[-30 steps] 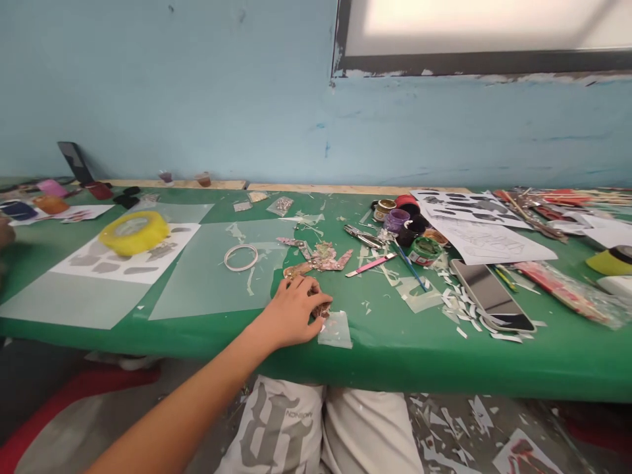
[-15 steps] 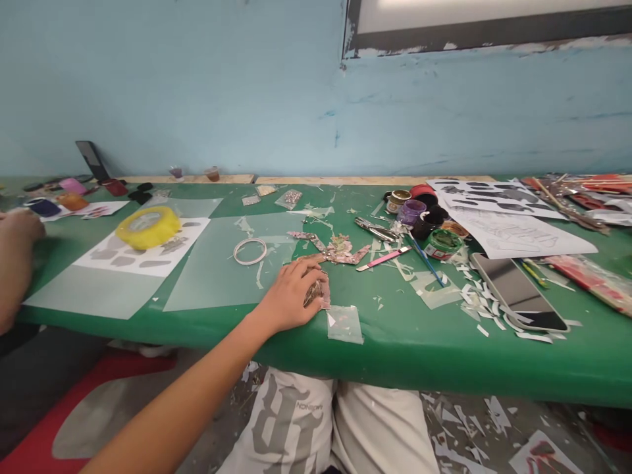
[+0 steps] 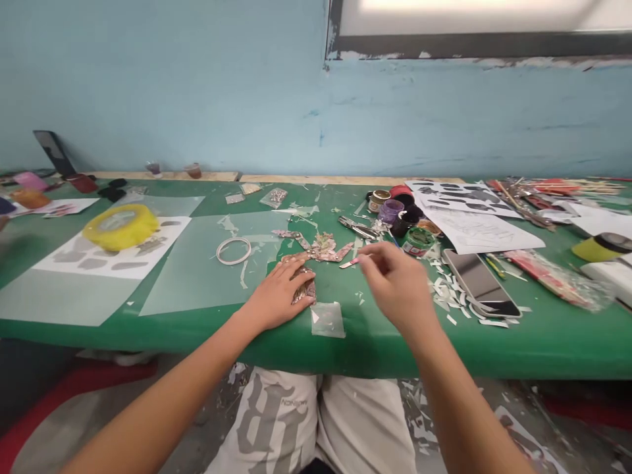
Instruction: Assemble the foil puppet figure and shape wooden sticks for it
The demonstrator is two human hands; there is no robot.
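My left hand [image 3: 276, 293] lies with fingers spread over a small glittery brown-pink piece [image 3: 305, 288] on the green table, partly covering it. My right hand [image 3: 392, 280] is curled, with thumb and forefinger closed at the handle of a pink craft knife [image 3: 349, 263]. Only the knife's pale left end and a bit of pink show; the rest is behind my fingers. Just beyond my hands lies a flat pink-and-green decorated figure [image 3: 324, 247] with jointed-looking strips. A small clear plastic square [image 3: 328, 320] is by my left thumb.
Left are a white tape ring [image 3: 234, 251], translucent sheets [image 3: 197, 263] and a yellow tape roll [image 3: 120, 228]. Right are paint jars [image 3: 419, 241], pliers [image 3: 359, 228], a phone [image 3: 481, 283], white paper scraps [image 3: 447, 296] and printed sheets [image 3: 476, 227]. Another person's hand edges in at far left.
My right hand has come in from the right to the craft knife. My left hand stays over the glittery piece. The view has turned slightly right, and the other person's arm has mostly left it.
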